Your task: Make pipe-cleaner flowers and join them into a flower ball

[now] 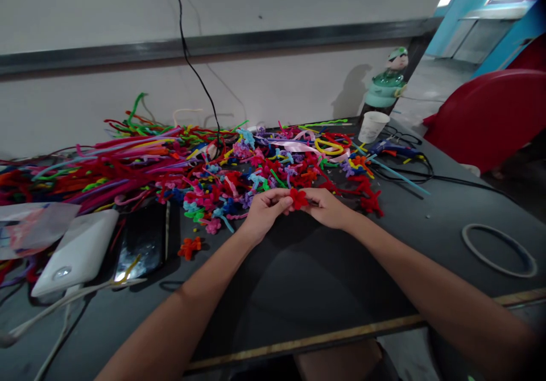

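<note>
I have both hands over the near middle of the table point(324, 295), meeting at a small red flower point(299, 199). The left hand point(265, 212) pinches its left side between thumb and fingers. The right hand point(327, 208) has its fingertips at the right side, curled in; I can't tell how firmly they grip.

Of the containers, a white cup point(370, 131) stands upright at the far right, but I can't see what is in it. Just behind it is a green bottle point(381, 91) shaped like a figure; its contents are unclear to me. At the left lies a clear bag point(46, 227) showing pink and white; I can't make out what it holds.

A heap of fuzzy stems point(140, 162) and flowers spreads beyond the hands, from far left to centre. One orange flower point(190, 248) lies apart, near a phone point(145, 239), left of the hands.
</note>
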Action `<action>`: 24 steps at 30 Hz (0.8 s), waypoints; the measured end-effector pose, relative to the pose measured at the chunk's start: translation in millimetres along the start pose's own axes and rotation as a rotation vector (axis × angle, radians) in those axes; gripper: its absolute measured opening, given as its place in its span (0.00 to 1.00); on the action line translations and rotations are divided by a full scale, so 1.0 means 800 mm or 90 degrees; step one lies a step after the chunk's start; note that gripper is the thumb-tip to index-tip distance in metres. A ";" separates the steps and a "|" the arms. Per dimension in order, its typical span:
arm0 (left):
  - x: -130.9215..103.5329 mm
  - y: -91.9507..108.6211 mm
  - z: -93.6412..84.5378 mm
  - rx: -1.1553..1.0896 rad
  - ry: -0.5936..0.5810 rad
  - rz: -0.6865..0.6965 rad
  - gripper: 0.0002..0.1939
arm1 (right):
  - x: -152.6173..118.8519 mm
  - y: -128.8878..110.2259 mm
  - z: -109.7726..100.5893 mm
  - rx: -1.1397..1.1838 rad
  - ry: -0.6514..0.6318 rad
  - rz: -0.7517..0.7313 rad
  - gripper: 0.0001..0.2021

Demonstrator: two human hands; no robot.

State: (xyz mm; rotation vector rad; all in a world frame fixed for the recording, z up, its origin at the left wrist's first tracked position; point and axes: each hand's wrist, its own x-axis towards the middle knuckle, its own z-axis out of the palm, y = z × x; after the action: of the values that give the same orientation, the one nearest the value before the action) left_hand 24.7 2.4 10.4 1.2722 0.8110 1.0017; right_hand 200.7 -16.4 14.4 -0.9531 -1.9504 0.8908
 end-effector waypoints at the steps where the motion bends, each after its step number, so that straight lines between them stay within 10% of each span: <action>1: 0.000 -0.001 0.001 0.005 0.009 0.006 0.17 | 0.000 0.001 0.001 0.007 -0.012 0.008 0.08; 9: 0.001 -0.003 0.000 0.064 0.025 0.042 0.17 | -0.001 0.008 0.003 -0.020 0.038 0.039 0.09; 17: -0.003 0.001 -0.008 0.462 0.043 0.333 0.29 | -0.006 0.007 -0.005 -0.295 0.143 -0.006 0.09; 24: -0.007 0.000 -0.004 0.423 0.043 0.360 0.26 | -0.006 0.001 0.002 -0.185 0.160 -0.043 0.07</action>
State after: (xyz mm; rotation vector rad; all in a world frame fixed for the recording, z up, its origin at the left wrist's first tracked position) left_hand 20.0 -1.8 9.4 2.1268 0.8937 1.2736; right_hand 201.3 -20.5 11.3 -1.0995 -1.9102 0.4320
